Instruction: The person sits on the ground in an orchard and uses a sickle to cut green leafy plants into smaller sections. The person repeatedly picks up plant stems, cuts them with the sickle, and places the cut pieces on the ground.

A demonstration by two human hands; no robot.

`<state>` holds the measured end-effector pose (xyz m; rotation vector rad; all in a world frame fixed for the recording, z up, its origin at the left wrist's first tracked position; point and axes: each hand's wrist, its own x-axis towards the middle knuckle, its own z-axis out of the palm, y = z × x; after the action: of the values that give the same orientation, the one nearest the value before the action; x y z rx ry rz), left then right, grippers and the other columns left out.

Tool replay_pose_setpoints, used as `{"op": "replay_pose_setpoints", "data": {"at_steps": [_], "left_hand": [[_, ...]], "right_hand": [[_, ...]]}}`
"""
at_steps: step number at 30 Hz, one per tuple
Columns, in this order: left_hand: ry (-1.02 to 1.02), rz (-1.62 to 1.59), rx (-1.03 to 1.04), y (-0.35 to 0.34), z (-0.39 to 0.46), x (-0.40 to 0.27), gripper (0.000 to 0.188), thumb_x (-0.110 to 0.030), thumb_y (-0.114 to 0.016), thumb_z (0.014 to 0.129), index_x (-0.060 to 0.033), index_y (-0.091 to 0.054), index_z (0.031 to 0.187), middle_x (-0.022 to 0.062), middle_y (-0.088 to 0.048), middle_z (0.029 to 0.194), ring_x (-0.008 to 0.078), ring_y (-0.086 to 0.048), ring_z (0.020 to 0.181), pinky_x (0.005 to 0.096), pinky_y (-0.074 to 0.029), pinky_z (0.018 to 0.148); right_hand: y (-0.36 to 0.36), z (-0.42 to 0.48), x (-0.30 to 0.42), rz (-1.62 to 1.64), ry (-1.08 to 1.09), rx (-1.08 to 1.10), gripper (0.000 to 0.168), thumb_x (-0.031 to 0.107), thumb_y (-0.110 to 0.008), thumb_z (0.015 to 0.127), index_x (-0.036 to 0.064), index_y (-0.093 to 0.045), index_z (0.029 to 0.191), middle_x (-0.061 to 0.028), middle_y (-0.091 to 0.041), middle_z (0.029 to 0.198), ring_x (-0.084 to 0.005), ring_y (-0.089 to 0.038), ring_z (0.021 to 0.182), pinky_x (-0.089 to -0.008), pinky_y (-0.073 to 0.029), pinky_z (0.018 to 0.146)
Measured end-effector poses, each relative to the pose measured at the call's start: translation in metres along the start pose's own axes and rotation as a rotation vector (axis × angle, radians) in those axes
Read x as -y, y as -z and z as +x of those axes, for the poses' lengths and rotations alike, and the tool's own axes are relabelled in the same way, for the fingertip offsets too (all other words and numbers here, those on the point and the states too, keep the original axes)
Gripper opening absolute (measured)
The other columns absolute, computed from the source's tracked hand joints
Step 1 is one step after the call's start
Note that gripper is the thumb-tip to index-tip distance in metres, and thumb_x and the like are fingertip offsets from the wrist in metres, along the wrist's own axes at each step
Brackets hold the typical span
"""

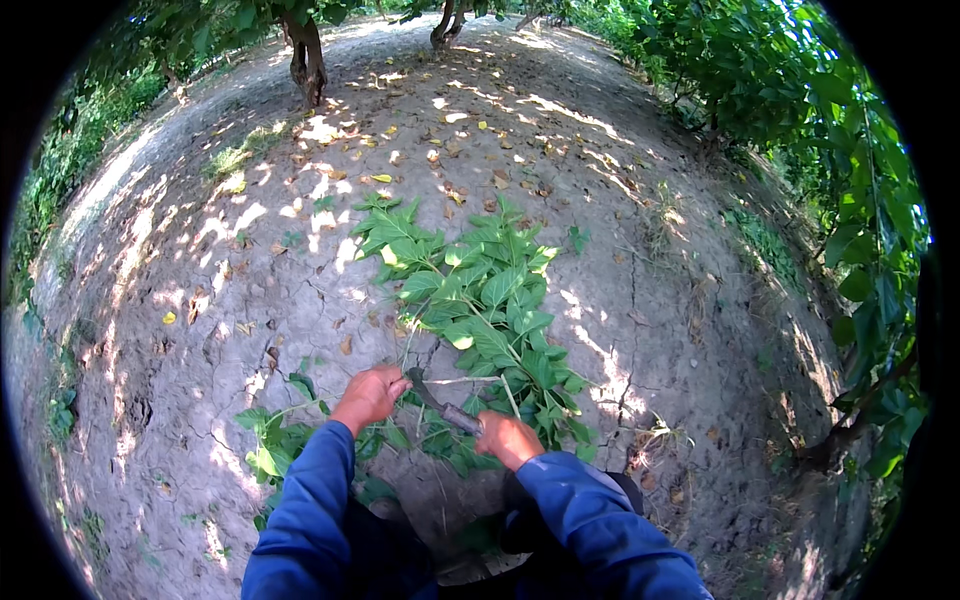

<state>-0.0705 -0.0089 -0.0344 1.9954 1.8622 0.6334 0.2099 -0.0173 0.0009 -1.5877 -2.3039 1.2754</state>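
Observation:
My right hand (508,439) is closed around the handle of a small sickle (459,418). Its dark curved blade (424,390) points up and left, close to the fingertips of my left hand (373,397). Those left fingers pinch a thin plant stem (409,346); its lower part is hidden by the hand. A heap of cut leafy branches (495,300) lies on the ground just beyond both hands. To the left of my left wrist is another leafy branch (274,442). A pale bare stick (465,380) lies across the gap behind the blade.
Cracked dry soil (225,322) with fallen leaves spreads all around. A tree trunk (306,64) stands at the far left, and a second trunk (448,26) is farther back. Dense foliage (862,187) hangs along the right, above a low branch (832,446).

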Motion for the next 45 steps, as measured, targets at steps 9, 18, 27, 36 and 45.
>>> {"op": "replay_pose_setpoints", "data": {"at_steps": [9, 18, 27, 36, 45], "left_hand": [[0.276, 0.131, -0.132, 0.019, -0.023, 0.055, 0.020, -0.026, -0.058, 0.089, -0.0062, -0.060, 0.085, 0.0210, -0.063, 0.082, 0.0412, -0.059, 0.078, 0.0473, -0.047, 0.068], [0.115, 0.360, 0.232, -0.005, -0.026, 0.006, 0.017, -0.022, -0.054, 0.086, -0.0129, -0.063, 0.097, 0.0172, -0.064, 0.095, 0.0377, -0.061, 0.091, 0.0460, -0.049, 0.079], [-0.181, 0.037, 0.356, -0.033, -0.064, -0.073, 0.013, -0.017, -0.054, 0.088, -0.0091, -0.063, 0.093, 0.0159, -0.061, 0.090, 0.0353, -0.059, 0.087, 0.0430, -0.048, 0.077], [-0.312, -0.388, 0.487, -0.077, -0.072, -0.147, 0.017, -0.020, -0.052, 0.092, -0.0089, -0.061, 0.101, 0.0178, -0.062, 0.094, 0.0358, -0.059, 0.092, 0.0436, -0.047, 0.079], [-0.227, -0.402, 0.366, -0.066, -0.079, -0.131, 0.020, -0.025, -0.053, 0.092, -0.0089, -0.061, 0.100, 0.0186, -0.064, 0.089, 0.0400, -0.061, 0.085, 0.0465, -0.047, 0.073]], "right_hand": [[0.015, -0.028, -0.042, -0.034, -0.110, 0.081, 0.045, 0.025, -0.071, 0.062, 0.014, -0.060, 0.105, -0.0115, -0.067, 0.084, -0.0330, -0.064, 0.086, -0.0427, -0.046, 0.073], [0.032, -0.038, -0.062, 0.351, -0.094, -0.019, 0.038, 0.015, -0.070, 0.063, 0.010, -0.063, 0.100, -0.0030, -0.065, 0.072, -0.0146, -0.061, 0.062, -0.0300, -0.048, 0.062], [0.048, -0.064, -0.109, 0.545, -0.151, -0.209, 0.034, 0.005, -0.074, 0.061, 0.004, -0.065, 0.094, -0.0043, -0.067, 0.079, -0.0113, -0.063, 0.069, -0.0264, -0.048, 0.064], [-0.005, -0.037, -0.092, 0.616, -0.005, -0.288, 0.040, -0.003, -0.074, 0.059, 0.000, -0.065, 0.098, -0.0052, -0.066, 0.084, -0.0137, -0.062, 0.079, -0.0262, -0.050, 0.073], [-0.029, -0.023, -0.071, 1.163, 0.005, -0.328, 0.038, -0.007, -0.069, 0.056, -0.001, -0.063, 0.093, -0.0061, -0.063, 0.084, -0.0192, -0.063, 0.077, -0.0310, -0.051, 0.073]]}}
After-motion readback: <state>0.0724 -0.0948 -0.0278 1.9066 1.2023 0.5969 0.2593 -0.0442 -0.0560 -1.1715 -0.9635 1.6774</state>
